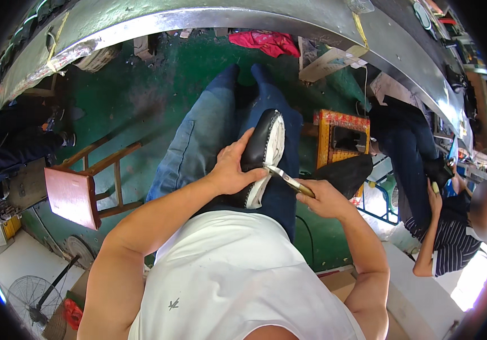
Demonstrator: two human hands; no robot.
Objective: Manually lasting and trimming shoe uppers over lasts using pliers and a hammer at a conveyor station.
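A black leather shoe upper (260, 133) rests on my thighs, its pale underside (274, 141) turned to the right and stitches or pleats running along the edge. My left hand (232, 170) grips it from the left, thumb across its middle. My right hand (325, 198) is closed round the handle of a pair of pincers (290, 180) with a silvery head and a brownish handle. The tip of the pincers touches the shoe's edge just beside my left thumb. Whether the jaws bite the leather is too small to tell.
A long metal-edged bench (198, 20) curves across the front. On the left stands a wooden stool (73, 195), with a fan (34, 294) behind it. To the right are an orange woven stool (340, 136) bearing a dark phone-like object and a seated co-worker (453, 238). Red cloth (266, 42) lies ahead.
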